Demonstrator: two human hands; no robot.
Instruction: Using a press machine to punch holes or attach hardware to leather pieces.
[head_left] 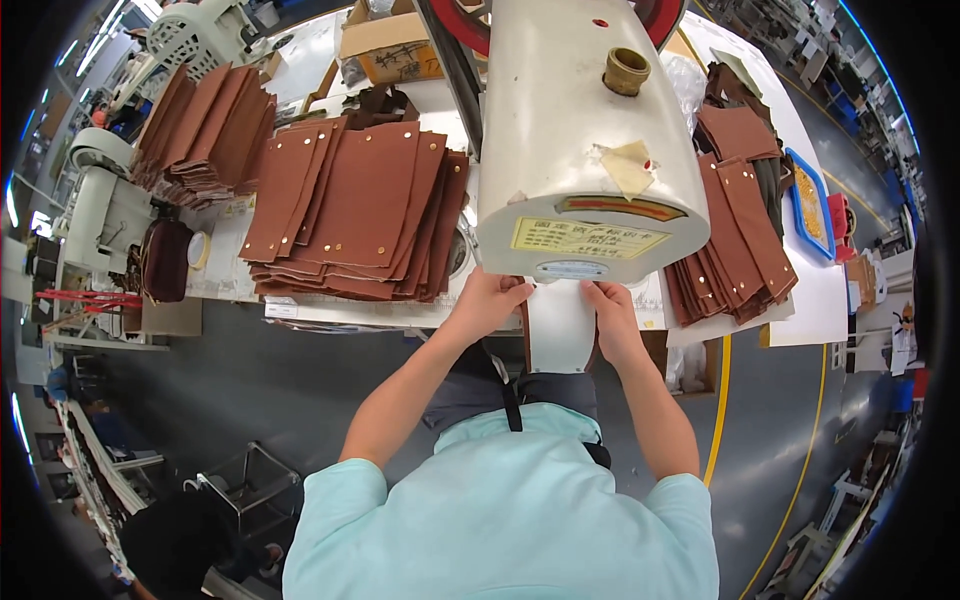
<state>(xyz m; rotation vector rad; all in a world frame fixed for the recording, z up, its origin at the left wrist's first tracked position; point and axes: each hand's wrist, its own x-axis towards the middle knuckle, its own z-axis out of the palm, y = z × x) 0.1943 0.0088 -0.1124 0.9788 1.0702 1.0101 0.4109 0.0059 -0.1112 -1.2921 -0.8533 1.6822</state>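
A panel with a white upper face and brown edges [562, 325] lies lengthwise before me under the head of a cream press machine [590, 150]. Two small studs show at its near corners, and the machine head covers its far end. My left hand [488, 305] pinches the panel's left edge near the machine. On the opposite edge, the fingers of my right hand [615, 318] are closed on it. To the left lies a broad stack of brown panels with brass-coloured studs [360, 200]. Another pile of studded brown panels [735, 235] sits on the right.
Farther left stands a second stack of brown panels [205, 125]. A blue tray of small brass-coloured parts [808, 205] rests at the table's right edge. Behind the stacks is an open cardboard box [395, 50]. A metal-framed stool [245, 480] stands on the floor behind, left.
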